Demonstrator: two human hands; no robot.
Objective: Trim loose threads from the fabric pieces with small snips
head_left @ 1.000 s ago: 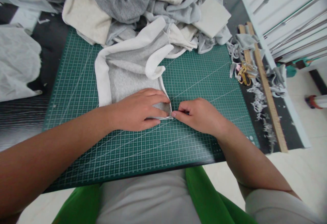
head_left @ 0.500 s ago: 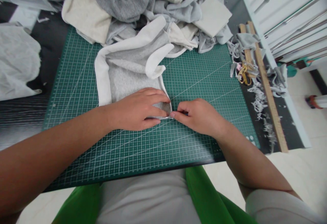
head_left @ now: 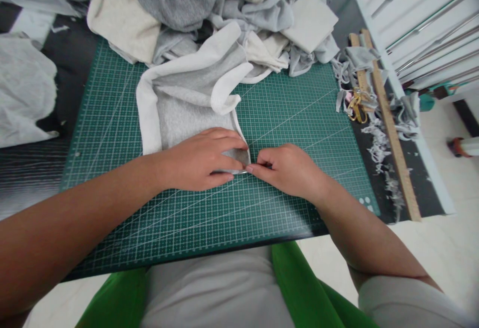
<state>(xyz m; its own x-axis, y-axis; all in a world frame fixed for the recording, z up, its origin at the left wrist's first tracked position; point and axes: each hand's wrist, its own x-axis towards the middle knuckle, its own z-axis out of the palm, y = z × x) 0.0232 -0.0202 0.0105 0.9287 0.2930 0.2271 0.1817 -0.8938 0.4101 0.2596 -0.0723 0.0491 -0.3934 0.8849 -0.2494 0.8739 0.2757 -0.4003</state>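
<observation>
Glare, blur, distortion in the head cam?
Head view: pale sheen on the black tabletop at left; left forearm stretched toward the left edge; fabric scraps at right soft; cutting mat grid discernible; right hand's pinch too small to resolve.

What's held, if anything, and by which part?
The right hand pinches at the near right corner of the gray cloth; whether its grip has cloth or a thin shiny thing is unclear. The left hand lies on the cloth.
</observation>
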